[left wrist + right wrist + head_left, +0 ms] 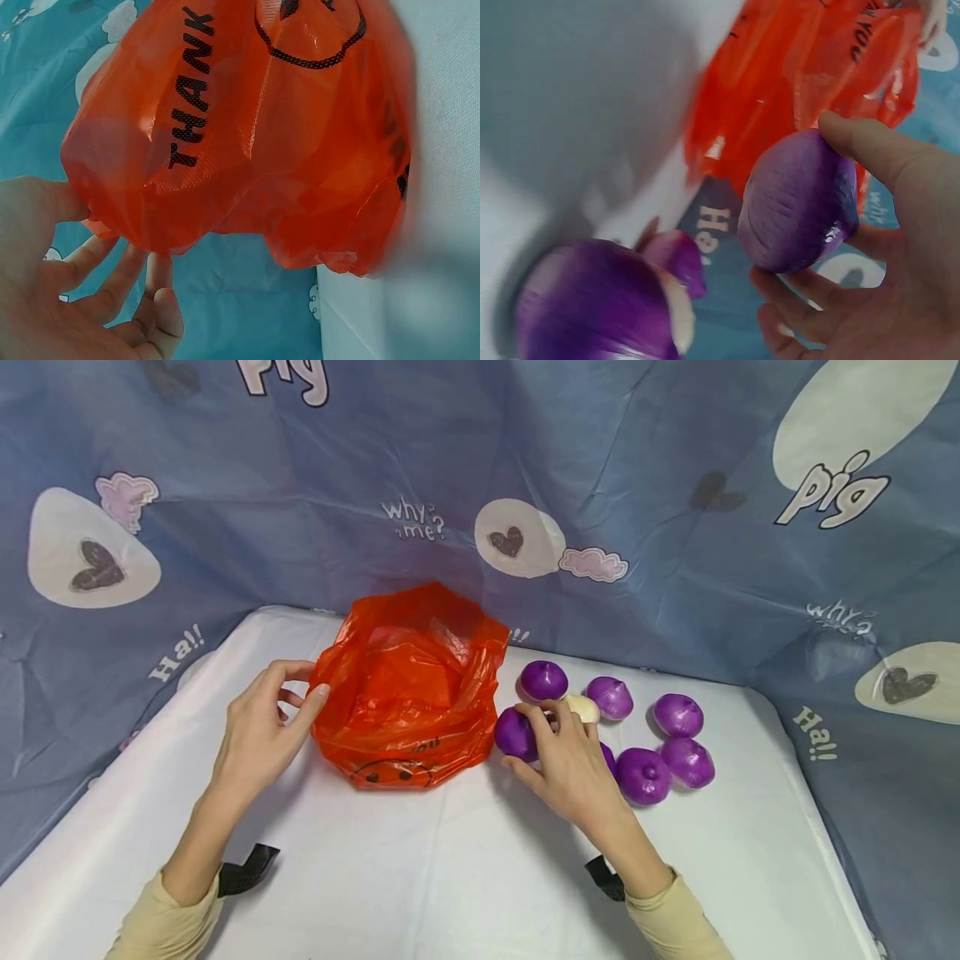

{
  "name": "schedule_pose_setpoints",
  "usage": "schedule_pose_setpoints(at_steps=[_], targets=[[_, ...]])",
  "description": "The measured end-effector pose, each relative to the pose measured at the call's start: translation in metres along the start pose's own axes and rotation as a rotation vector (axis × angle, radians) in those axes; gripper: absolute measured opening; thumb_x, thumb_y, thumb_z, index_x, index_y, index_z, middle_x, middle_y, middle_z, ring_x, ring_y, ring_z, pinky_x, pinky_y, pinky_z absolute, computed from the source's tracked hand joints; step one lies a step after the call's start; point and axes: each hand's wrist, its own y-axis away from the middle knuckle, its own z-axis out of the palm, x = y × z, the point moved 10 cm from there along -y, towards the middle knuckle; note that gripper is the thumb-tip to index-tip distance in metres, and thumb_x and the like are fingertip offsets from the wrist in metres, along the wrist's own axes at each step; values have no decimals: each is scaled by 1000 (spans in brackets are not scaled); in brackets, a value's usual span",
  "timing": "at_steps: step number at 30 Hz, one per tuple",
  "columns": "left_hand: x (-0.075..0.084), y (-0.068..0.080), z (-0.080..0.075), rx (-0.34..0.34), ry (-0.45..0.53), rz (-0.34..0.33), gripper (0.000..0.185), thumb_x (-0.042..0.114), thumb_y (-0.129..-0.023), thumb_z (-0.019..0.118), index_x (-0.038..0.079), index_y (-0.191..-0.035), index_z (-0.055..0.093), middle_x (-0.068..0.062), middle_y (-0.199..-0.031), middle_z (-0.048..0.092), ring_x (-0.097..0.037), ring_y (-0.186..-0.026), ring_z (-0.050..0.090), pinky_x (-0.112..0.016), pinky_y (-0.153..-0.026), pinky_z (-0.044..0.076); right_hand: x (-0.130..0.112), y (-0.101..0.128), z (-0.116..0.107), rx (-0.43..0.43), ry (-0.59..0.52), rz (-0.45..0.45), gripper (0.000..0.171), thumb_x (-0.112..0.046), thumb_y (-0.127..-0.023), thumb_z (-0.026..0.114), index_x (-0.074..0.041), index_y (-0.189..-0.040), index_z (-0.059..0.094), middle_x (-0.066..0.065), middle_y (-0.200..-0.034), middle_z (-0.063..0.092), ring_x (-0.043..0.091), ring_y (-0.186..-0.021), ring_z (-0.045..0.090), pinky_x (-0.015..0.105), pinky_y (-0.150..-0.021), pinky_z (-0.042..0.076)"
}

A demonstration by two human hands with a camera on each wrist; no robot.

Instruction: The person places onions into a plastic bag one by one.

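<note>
An orange-red plastic bag (408, 743) stands on the table with its mouth spread upward. Its left rim is held between the thumb and fingers of my left hand (258, 727); in the left wrist view the hand (90, 292) is at the edge of the bag (225, 150), which has black printing. My right hand (570, 760) grips a purple onion (516, 735) beside the bag's right side. In the right wrist view, thumb and fingers are around that onion (799, 202). More purple onions (643, 777) lie right of the hand, and a pale round thing (582, 708) is partly hidden behind it.
A white cloth covers the table (420, 877). Behind and around it hangs a blue printed sheet (375, 468). Two purple onions (543, 681) lie behind the right hand, near the table's back edge. Black straps (251, 870) show at both wrists.
</note>
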Motion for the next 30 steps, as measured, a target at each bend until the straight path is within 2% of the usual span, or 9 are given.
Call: schedule_pose_setpoints(at_steps=[3,8,13,21,26,30], targets=[[0,-1,0,-1,-2,-5,35,26,-103,72,12,-134,67,-10,-128,75,15,-87,51,-8,-74,41,-3,-2,-9,9,-20,3,73,-51,-91,84,-20,-150,53,18,-143,56,33,-121,69,58,-108,45],[-2,0,0,-4,0,-13,35,27,-103,72,12,-134,68,-10,-127,75,16,-86,50,-9,-74,42,-8,-5,-18,39,-40,-14,77,-51,-90,85,-19,-152,53,17,-141,56,34,-126,64,58,-112,44],[-3,0,0,-4,2,-9,36,26,-102,73,12,-135,67,-12,-127,75,18,-86,49,-9,-73,42,-14,-8,-25,69,-26,-43,76,-50,-89,87,-17,-149,55,17,-137,59,35,-128,60,56,-108,43],[-3,0,-4,2,-4,-7,36,26,-102,73,12,-135,68,-12,-127,75,18,-85,49,-9,-74,42,-27,-16,-36,66,-9,-64,75,-51,-89,86,-20,-150,55,16,-139,59,39,-124,63,55,-103,45],[-2,0,-5,10,-5,-11,35,25,-102,73,11,-134,68,-12,-125,75,19,-85,49,-8,-73,42,-38,-20,-44,81,-18,-64,76,-52,-89,86,-23,-152,54,14,-140,59,33,-129,62,51,-97,44],[0,1,-3,4,-6,-12,35,25,-102,73,11,-134,68,-12,-125,75,18,-84,50,-8,-73,42,-46,-20,-46,84,-38,-76,75,-53,-90,85,-24,-153,54,12,-142,58,31,-130,61,49,-100,43]])
